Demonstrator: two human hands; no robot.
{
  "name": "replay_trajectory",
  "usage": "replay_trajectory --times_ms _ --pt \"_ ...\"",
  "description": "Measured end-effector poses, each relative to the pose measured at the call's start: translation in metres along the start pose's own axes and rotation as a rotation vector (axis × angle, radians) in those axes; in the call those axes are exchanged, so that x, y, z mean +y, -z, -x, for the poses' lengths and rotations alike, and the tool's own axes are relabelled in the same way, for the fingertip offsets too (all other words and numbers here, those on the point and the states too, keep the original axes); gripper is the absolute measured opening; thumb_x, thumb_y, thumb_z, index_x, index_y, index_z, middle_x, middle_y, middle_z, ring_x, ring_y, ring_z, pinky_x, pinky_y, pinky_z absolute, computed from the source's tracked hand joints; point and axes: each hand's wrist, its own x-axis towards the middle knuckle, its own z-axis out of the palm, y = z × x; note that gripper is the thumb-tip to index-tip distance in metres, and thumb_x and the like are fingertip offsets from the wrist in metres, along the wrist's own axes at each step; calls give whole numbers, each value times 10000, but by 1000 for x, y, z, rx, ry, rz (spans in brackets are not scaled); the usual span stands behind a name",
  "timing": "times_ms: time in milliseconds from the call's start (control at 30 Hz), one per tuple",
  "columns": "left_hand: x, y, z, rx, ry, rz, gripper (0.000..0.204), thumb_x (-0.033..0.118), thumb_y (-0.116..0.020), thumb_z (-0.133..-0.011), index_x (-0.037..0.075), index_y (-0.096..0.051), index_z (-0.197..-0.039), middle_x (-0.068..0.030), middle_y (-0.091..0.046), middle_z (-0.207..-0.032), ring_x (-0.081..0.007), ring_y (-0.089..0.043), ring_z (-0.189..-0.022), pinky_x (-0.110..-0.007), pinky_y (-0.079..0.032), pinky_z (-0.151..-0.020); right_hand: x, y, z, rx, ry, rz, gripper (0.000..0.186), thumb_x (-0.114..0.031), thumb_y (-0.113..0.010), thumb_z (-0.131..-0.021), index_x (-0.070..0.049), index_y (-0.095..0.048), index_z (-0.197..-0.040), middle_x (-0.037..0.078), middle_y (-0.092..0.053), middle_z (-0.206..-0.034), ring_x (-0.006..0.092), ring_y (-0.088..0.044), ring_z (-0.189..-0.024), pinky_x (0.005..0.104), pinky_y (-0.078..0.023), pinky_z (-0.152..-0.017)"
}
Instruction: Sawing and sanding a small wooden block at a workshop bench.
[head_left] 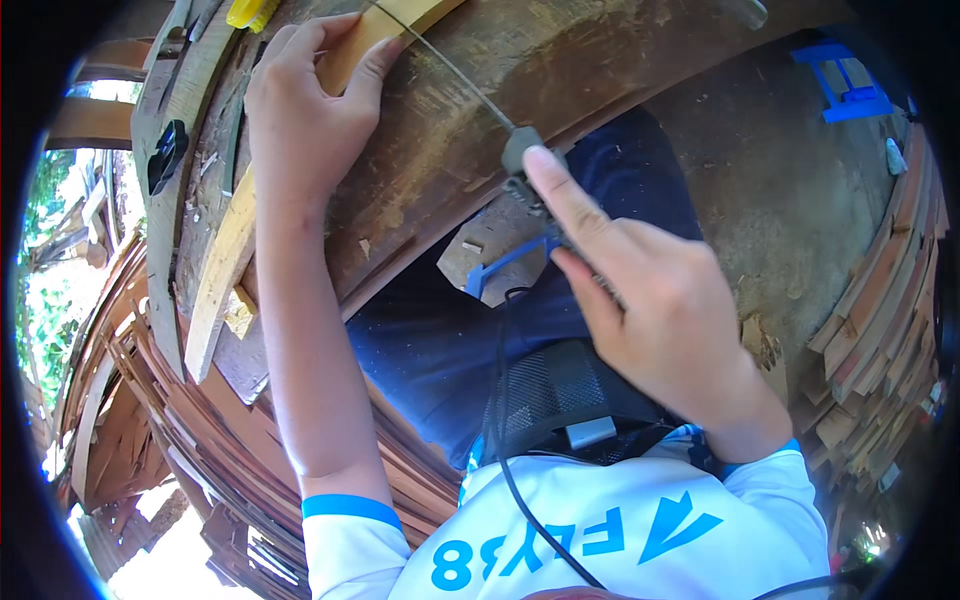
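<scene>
A pale yellow piece of wood [350, 52] lies across the far part of the wooden workbench [440, 180]. My left hand [318, 105] grips it, thumb on one side and fingers on the other. My right hand [655, 285] is closed around the dark handle [520, 150] of a long, thin-bladed hand tool, index finger stretched along the top. The tool's narrow blade [455, 72] slants up and left, and its far part crosses the wood beside my left thumb. It shows edge-on, so its exact kind cannot be made out.
A yellow object [252, 12] and a black object [167, 157] rest at the bench's far left. A loose wood strip [222, 270] lies beside my left forearm. Stacked boards [880, 310] stand at the right, and a blue frame [843, 85] is at the far right. A black cable [503, 400] hangs before my body.
</scene>
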Motion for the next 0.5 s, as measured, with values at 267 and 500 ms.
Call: replay_trajectory --times_ms 267,500 --pt "-4 4 1 -46 72 19 398 320 -804 -908 35 -739 -1179 -110 -759 -1050 -196 -714 -939 -326 -547 -849 -5 -25 -53 83 36 168 631 -101 -642 -962 -130 -447 -1562 144 -621 -716 331 -633 -636 447 -495 -589" --pt "46 13 -12 -40 169 58 267 103 -761 -874 -46 -683 -1081 -193 -688 -996 -330 -687 -939 -368 -532 -826 -2 -8 -24 25 -27 138 622 -88 -664 -953 -124 -475 -1544 151 -636 -732 316 -631 -622 453 -498 -596"
